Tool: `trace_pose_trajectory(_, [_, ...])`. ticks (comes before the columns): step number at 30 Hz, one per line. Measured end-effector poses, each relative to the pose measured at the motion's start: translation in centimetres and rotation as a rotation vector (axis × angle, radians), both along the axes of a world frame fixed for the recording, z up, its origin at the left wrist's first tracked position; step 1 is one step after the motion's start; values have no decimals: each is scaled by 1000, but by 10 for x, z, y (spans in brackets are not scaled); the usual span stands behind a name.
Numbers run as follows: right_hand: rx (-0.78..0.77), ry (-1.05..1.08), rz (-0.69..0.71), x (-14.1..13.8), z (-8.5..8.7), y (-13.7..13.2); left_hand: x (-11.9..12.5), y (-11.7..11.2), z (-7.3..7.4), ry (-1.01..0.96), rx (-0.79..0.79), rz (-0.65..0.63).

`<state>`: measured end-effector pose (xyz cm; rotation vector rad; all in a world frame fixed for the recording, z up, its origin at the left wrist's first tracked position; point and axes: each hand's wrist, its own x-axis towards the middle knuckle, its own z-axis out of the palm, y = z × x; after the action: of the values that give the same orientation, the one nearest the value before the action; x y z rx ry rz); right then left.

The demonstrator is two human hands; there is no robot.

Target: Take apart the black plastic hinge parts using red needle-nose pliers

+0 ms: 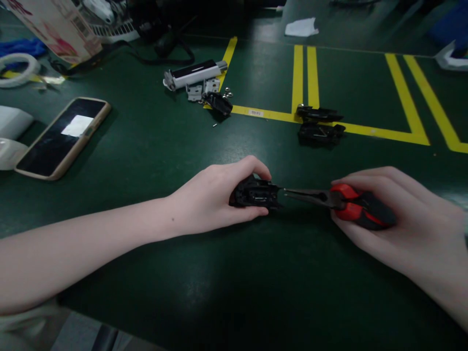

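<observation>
My left hand (pixel 214 197) is closed round a small black plastic part (pixel 256 194) and holds it down on the green mat. My right hand (pixel 398 219) grips the red and black handles of needle-nose pliers (pixel 329 200). The pliers' thin jaws point left and their tip touches the right end of the black part.
Two more black parts (pixel 320 124) lie on the yellow line beyond my hands. Farther back are a white and black cylinder (pixel 195 73), metal brackets, loose screws and another black part (pixel 218 103). A phone (pixel 64 136) lies at the left, next to white objects and a cardboard box (pixel 54 24).
</observation>
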<state>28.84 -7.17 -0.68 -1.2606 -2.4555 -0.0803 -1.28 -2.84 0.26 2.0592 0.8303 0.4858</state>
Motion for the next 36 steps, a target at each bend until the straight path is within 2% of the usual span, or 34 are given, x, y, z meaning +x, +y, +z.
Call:
trace_pose_trajectory(4, [5,-10,8,-1,0,0,-1,0,1,-1,-26,4])
trace_pose_trajectory(8, [1,15,8,-5,1,-5,-2,0,1,-36,21,25])
trace_pose_trajectory(18, [-5,10,10,-11,0,-6,2,-1,1,-6,10,-58])
trace_pose_trajectory(30, [22,-23,39,-10,0,-7,2,0,1,5,29,-66])
trace_pose_trajectory(36, [14,-2,9,-10,0,-6,2,-1,1,18,23,-64])
